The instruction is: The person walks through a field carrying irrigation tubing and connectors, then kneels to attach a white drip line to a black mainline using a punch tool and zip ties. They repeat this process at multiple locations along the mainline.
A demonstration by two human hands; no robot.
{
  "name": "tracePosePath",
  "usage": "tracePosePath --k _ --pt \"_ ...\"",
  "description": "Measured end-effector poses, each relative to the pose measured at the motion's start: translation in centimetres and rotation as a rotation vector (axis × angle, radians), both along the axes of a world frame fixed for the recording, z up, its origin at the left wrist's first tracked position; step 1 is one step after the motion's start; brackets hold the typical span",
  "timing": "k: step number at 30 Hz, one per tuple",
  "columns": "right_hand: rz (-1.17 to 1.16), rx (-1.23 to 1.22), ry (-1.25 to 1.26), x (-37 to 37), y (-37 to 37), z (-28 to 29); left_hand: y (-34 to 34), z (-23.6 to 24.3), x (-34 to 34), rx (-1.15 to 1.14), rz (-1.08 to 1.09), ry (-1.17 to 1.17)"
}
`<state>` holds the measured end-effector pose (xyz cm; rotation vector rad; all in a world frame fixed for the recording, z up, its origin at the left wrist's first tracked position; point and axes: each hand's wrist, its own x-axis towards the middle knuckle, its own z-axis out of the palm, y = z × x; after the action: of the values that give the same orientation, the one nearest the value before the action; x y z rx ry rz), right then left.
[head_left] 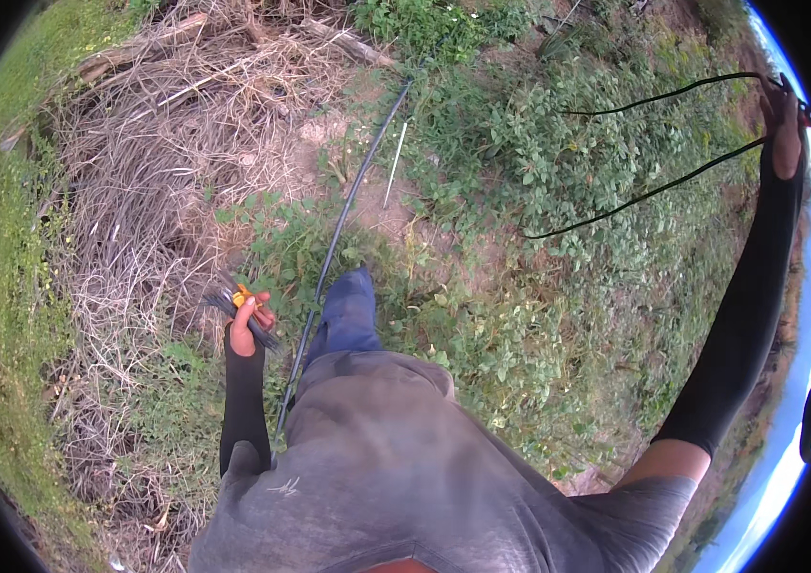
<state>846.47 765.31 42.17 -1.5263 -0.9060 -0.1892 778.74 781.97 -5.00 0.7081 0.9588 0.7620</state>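
My left hand point(251, 325), low at my left side, is closed around a bundle of thin dark strips point(264, 336). A small yellow-orange piece point(239, 297) shows at the thumb of that hand; its kind is unclear. Far out to the right, my right arm is raised in a black sleeve, and my right hand point(784, 129) grips a thin black tube point(701, 84). A second black length point(658, 196) reaches from the same hand down toward the leafy plants. Whether the two lengths are one looped piece cannot be made out.
A long dark hose point(356, 181) lies on the ground, passing beside my blue-clad leg point(346, 310). Near it is a thin pale stick point(395, 164). Dry stalks point(138, 201) are heaped at left, with a log point(348, 43) behind. Low green plants point(568, 143) cover the right.
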Motion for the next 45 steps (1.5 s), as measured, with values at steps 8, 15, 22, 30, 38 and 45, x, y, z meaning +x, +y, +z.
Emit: tracePosePath --k 8,15,22,30,38,45 --pt "-0.119 -0.225 0.115 8.5 12.2 -17.7 13.5 -3.1 12.0 -0.091 -0.064 0.015" --pt "-0.141 -0.175 0.133 9.3 22.8 -23.3 21.0 -3.0 16.6 -0.095 -0.156 0.076" --pt "0.055 -0.326 0.269 8.1 29.8 -26.4 23.3 -3.9 18.7 -0.159 -0.062 0.059" --pt "0.116 -0.929 0.058 11.2 34.1 -41.1 22.6 -5.8 23.9 -0.13 -0.018 0.113" --pt "0.448 -1.12 -0.058 11.7 42.7 -55.3 19.9 -7.9 30.8 -0.127 0.24 0.17" --pt "0.997 -1.192 0.013 14.7 45.5 -64.7 15.3 -5.5 42.7 -0.186 0.43 0.304"
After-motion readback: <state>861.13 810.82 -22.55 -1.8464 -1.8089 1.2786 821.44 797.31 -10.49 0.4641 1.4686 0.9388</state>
